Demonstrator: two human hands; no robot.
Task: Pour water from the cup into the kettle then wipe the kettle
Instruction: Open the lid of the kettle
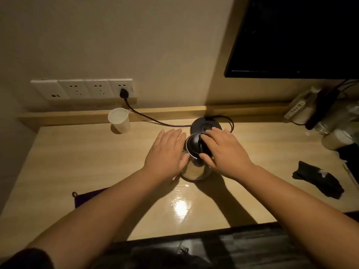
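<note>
Both bare forearms reach forward side by side. The left hand [165,152] is flat, fingers together and extended, thumb tucked inward. The right hand [223,152] arches palm-down, fingers spread and curled.

glossy wood-grain table [97,162], shiny metal kettle [194,171] — black plastic lid, matt white paper cup [118,119]

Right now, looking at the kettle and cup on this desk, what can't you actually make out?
All head view:
- Water level in the white cup: dim light washes out its inside.
- Kettle handle and lid latch: covered by the right hand.
- Kettle's left side: behind the left hand.
- Purple cloth: mostly under the left forearm.
- Items at far right: blurred, cut by the frame edge.
</note>
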